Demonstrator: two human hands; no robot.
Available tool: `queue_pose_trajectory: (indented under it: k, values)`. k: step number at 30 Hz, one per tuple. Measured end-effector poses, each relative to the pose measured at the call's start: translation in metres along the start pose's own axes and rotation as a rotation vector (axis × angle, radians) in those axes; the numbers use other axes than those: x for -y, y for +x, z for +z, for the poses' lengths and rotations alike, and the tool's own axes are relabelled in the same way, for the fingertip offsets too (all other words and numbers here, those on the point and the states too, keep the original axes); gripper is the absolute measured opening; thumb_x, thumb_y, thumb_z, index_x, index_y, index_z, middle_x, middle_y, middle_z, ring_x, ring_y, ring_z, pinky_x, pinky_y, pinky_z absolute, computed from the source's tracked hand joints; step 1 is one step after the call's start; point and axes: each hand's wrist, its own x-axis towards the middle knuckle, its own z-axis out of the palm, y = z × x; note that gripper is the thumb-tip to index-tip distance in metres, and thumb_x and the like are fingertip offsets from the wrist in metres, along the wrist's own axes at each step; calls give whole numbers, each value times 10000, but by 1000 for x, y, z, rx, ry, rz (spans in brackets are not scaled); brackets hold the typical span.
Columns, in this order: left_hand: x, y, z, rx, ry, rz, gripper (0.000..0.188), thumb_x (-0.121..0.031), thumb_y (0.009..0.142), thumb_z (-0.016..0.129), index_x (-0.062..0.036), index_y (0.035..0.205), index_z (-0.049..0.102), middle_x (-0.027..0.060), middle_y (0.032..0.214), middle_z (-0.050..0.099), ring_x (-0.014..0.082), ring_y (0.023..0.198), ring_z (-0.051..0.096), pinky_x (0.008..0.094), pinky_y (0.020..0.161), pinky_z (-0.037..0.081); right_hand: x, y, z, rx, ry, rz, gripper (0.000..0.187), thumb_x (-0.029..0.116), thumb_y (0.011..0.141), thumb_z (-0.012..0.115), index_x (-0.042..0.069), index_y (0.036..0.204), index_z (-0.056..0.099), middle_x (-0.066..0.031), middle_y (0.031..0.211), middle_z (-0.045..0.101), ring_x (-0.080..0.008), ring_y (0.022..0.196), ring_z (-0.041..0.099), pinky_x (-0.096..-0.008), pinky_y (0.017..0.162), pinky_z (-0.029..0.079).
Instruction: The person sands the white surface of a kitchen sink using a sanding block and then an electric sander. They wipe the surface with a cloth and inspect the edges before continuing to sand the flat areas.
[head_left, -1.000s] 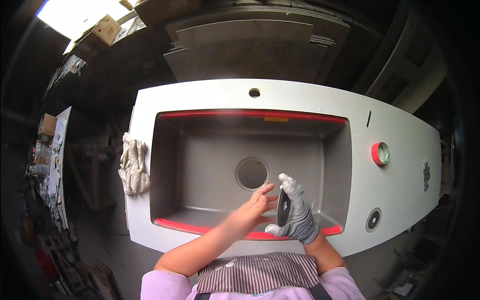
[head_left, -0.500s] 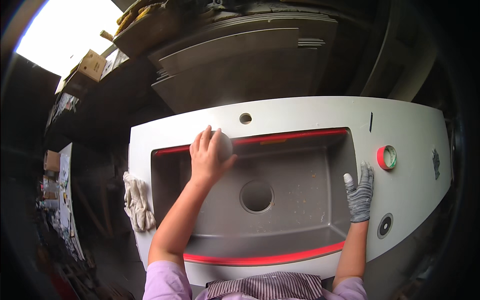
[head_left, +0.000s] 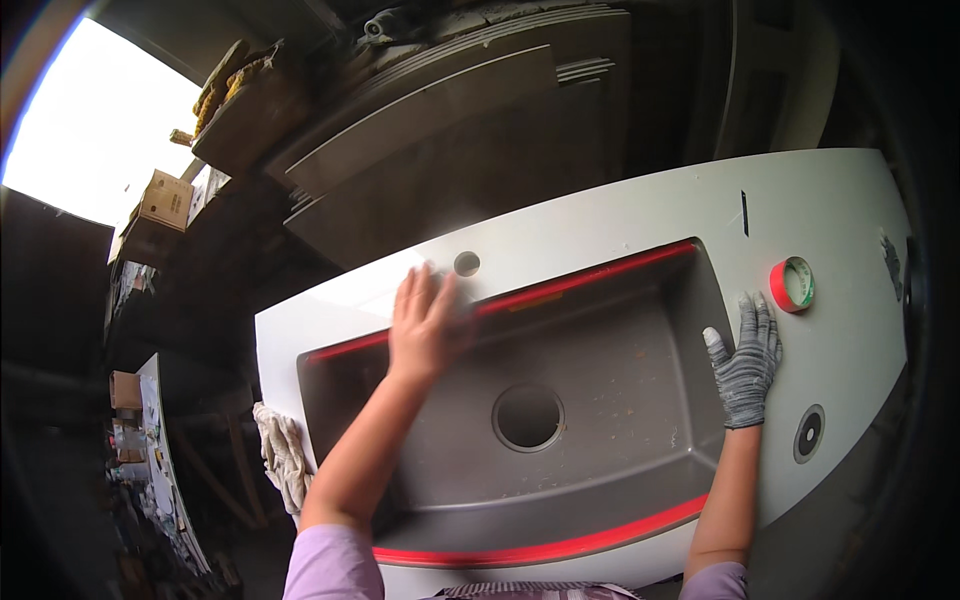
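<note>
The left hand [head_left: 420,325] is bare and reaches over the sink's far edge, just nearer than the tap hole [head_left: 467,264], fingers pointing away and extended; its forearm slants rightward across the sink [head_left: 620,420]. A blurred grey pad [head_left: 461,325] shows by its thumb side, under the hand; blur leaves me unable to tell whether the fingers grip it or lie flat over it. The right hand [head_left: 748,368], gloved in grey, rests palm down and spread on the white counter [head_left: 850,220] just right of the sink, thumb angled toward the rim, its forearm nearly straight. The tape roll [head_left: 793,285] stands just beyond its fingertips; a disc [head_left: 809,433] lies near its wrist.
</note>
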Motion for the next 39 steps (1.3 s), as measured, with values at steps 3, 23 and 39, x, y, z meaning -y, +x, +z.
queue_pose_trajectory:
  k: [3,23,39]
  values:
    - [-42,45,8,31,-60,73,702,-232,685,854,-99,1330,610,262,1433,498,445,1327,481,510,1087,422,-9,3,6,-26,20,-18,767,575,871,644,128,1466,460,-143,1514,441,-335,1393,421,-513,1126,325]
    - [58,-45,-29,-47,107,-37,845,-199,555,886,-112,1348,606,256,1439,501,463,1323,480,536,1080,432,-3,6,1,-19,-6,1,731,554,876,652,129,1445,478,-150,1494,461,-335,1409,403,-499,1138,324]
    - [11,-21,-3,-114,139,22,723,-262,655,849,-109,1321,615,250,1423,509,468,1287,499,543,1059,436,4,4,-2,9,47,25,748,582,864,646,131,1440,485,-129,1500,455,-324,1418,387,-517,1142,297]
